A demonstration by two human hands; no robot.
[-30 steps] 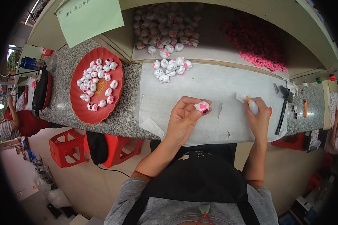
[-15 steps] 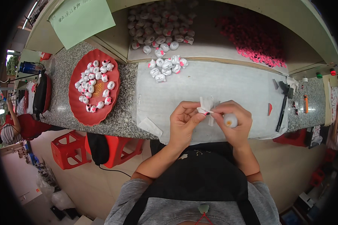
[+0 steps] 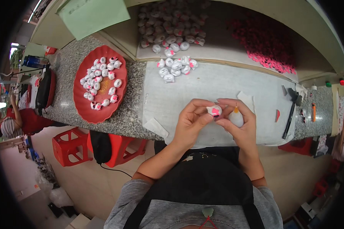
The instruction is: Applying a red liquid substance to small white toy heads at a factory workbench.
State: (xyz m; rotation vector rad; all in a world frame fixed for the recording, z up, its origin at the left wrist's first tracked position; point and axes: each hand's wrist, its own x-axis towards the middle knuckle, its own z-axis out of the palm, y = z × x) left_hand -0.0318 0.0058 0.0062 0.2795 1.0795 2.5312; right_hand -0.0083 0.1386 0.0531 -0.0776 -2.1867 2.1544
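Note:
My left hand (image 3: 191, 123) pinches a small round white figure (image 3: 214, 110) with a pink patch and a dark spot. The fingers of my right hand (image 3: 245, 128) touch the figure's other side. A small whitish squeeze bottle (image 3: 236, 119) with an orange tip pointing up is tucked in my right hand. A piece of white tissue (image 3: 246, 100) lies on the pale work sheet (image 3: 172, 101) just beyond that hand. Straight ahead, a small cluster of similar white-and-pink figures (image 3: 175, 66) rests at the sheet's far edge.
A red scalloped plate (image 3: 82, 107) of figures stands left. More figures (image 3: 168, 23) and a heap of pink pieces (image 3: 269, 49) fill the shelf. Folded paper (image 3: 155, 127), a black pen (image 3: 288, 121) and an orange tool (image 3: 313, 112) lie about. Red stools (image 3: 70, 147) stand below.
The white tissue has left my fingers and now lies on the sheet. The figure's pink patch now shows, and the bottle in my right hand has turned tip upward. The view has shifted slightly.

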